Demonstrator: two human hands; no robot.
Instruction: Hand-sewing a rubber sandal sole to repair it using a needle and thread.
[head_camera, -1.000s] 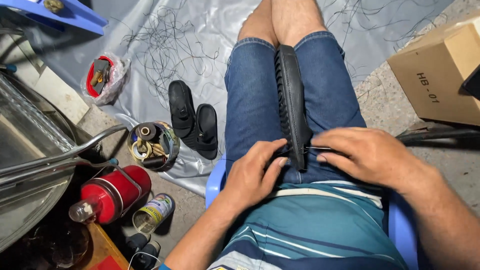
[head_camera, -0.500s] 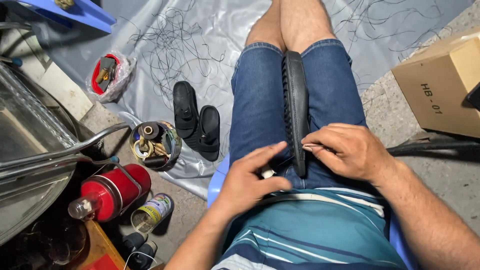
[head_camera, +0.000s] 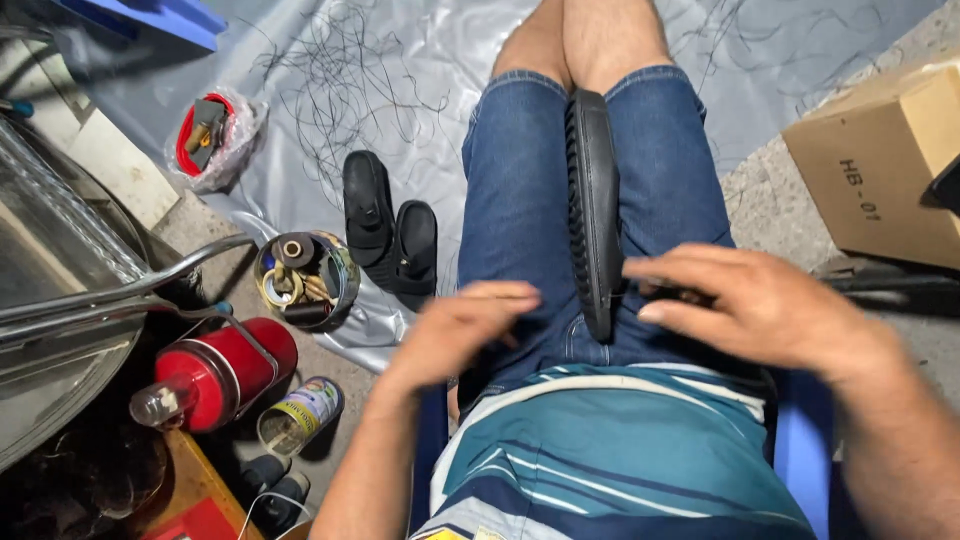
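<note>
One black rubber strip (head_camera: 596, 210) lengthwise along lap | right hand (head_camera: 760, 305) grip unclear | left hand (head_camera: 455, 330) loose

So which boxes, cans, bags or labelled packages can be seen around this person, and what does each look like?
Cardboard box: far right on the floor, brown, dark print on its side.
Labelled can: lower left, lying on its side, pale wrapper.
Red canister: left of the can, cylindrical, clear cap.
Clear plastic bag: upper left on the grey sheet, red items inside.
Round tin: beside black sandals, holding spools.
</note>
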